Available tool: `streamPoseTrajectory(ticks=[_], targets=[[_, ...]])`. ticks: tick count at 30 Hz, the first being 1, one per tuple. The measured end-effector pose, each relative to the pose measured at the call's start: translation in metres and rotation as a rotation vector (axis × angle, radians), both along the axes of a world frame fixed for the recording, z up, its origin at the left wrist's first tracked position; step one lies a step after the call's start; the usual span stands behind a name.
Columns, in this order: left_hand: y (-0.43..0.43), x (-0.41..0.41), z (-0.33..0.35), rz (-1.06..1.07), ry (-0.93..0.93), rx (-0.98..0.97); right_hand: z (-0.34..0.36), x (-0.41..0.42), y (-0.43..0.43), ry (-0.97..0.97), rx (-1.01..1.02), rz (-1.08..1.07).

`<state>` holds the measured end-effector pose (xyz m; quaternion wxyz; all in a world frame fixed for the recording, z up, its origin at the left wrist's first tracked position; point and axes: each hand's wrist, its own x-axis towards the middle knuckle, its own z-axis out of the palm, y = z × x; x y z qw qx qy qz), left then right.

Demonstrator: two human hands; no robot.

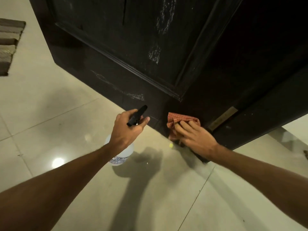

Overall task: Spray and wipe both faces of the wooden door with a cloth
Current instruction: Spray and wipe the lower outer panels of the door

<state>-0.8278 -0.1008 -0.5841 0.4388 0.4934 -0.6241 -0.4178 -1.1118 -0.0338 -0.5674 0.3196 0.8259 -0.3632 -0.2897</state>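
Observation:
The dark wooden door (150,47) fills the upper part of the head view, with whitish spray streaks on its panel and bottom rail. My left hand (128,130) grips the black trigger head of a clear spray bottle (122,155), whose nozzle points toward the door's lower rail. My right hand (195,135) presses an orange checked cloth (180,120) against the bottom corner of the door, fingers spread flat over it. Part of the cloth is hidden under my fingers.
Glossy cream floor tiles (66,114) lie below the door. A brown striped mat (8,47) sits at the far left. A brass plate (223,117) shows on the door's edge to the right of the cloth.

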Motion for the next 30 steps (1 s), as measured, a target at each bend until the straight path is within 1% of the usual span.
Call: streamPoseTrajectory(ticks=[2,3,5,6,8,9,10,11,13,14,16,19,22,25,26,28,30], targets=[[0.007,-0.004,0.000,-0.009,0.023,0.015,-0.020,-0.003,0.020,0.121,0.200,-0.066],[0.007,-0.006,0.005,-0.015,0.038,0.008,-0.017,-0.004,0.024,0.133,0.211,-0.122],[0.004,-0.010,0.015,-0.031,0.055,-0.015,0.004,-0.007,0.023,0.006,0.113,-0.147],[0.004,-0.013,0.019,-0.048,0.054,-0.030,0.019,-0.009,0.024,-0.091,0.016,-0.162],[0.004,-0.016,0.020,-0.070,0.061,-0.057,0.046,-0.016,0.026,-0.315,-0.244,-0.145],[0.007,-0.017,0.018,-0.077,0.062,-0.065,0.051,-0.020,0.030,-0.393,-0.342,-0.136],[0.009,-0.018,0.014,-0.084,0.056,-0.063,0.051,-0.023,0.034,-0.437,-0.401,-0.122],[0.013,-0.019,0.010,-0.086,0.047,-0.057,0.042,-0.024,0.037,-0.450,-0.404,-0.100],[0.018,-0.025,0.010,-0.092,0.056,-0.047,0.014,-0.027,0.042,-0.415,-0.309,-0.074],[0.019,-0.028,0.011,-0.099,0.068,-0.044,-0.002,-0.027,0.043,-0.367,-0.227,-0.102],[0.021,-0.035,0.015,-0.116,0.085,-0.043,-0.019,-0.022,0.041,-0.287,-0.052,-0.236],[0.022,-0.042,0.021,-0.134,0.108,-0.036,-0.013,-0.015,0.045,-0.234,0.030,-0.306],[0.023,-0.042,0.017,-0.131,0.115,-0.027,-0.002,-0.019,0.051,-0.174,0.051,-0.308],[0.026,-0.037,0.001,-0.105,0.103,0.012,-0.015,-0.012,0.054,-0.048,0.176,-0.261],[0.027,-0.038,-0.002,-0.099,0.102,0.023,-0.018,-0.008,0.053,-0.022,0.192,-0.247],[0.027,-0.040,-0.006,-0.072,0.088,0.020,-0.007,0.001,0.042,-0.069,0.152,-0.221],[0.019,-0.039,-0.007,-0.045,0.084,0.030,0.026,0.012,0.020,-0.200,-0.012,-0.157]])
